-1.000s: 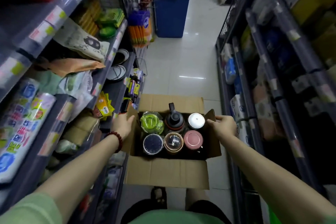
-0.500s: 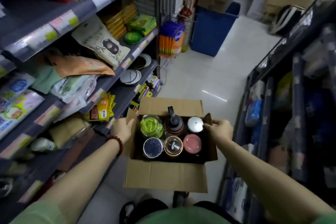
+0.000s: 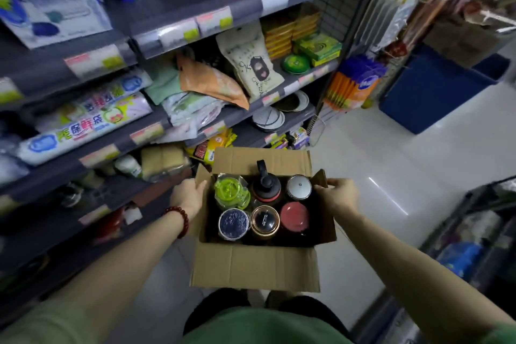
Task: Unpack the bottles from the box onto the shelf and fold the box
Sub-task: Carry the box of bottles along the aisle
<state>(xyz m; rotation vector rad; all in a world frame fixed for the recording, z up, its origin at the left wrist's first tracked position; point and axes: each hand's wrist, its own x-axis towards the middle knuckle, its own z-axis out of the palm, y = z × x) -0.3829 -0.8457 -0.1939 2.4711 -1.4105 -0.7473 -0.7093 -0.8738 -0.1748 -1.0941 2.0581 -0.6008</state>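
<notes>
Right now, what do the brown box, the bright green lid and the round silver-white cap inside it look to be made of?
The brown box looks like corrugated cardboard: matte, creased flaps, raw folded edges. The bright green lid seems to be translucent plastic, glossy and apparently film-wrapped. The round silver-white cap has a smooth, pale sheen that suggests brushed metal, though it could be coated plastic.

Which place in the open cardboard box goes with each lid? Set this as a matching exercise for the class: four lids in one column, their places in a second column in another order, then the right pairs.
Lids
1. green lid
2. white lid
3. pink lid
4. dark blue lid

Places in the cardboard box
A. near row, by the right hand
B. far row, by the left hand
C. near row, left side
D. far row, right side

Pairs: 1-B, 2-D, 3-A, 4-C
</notes>
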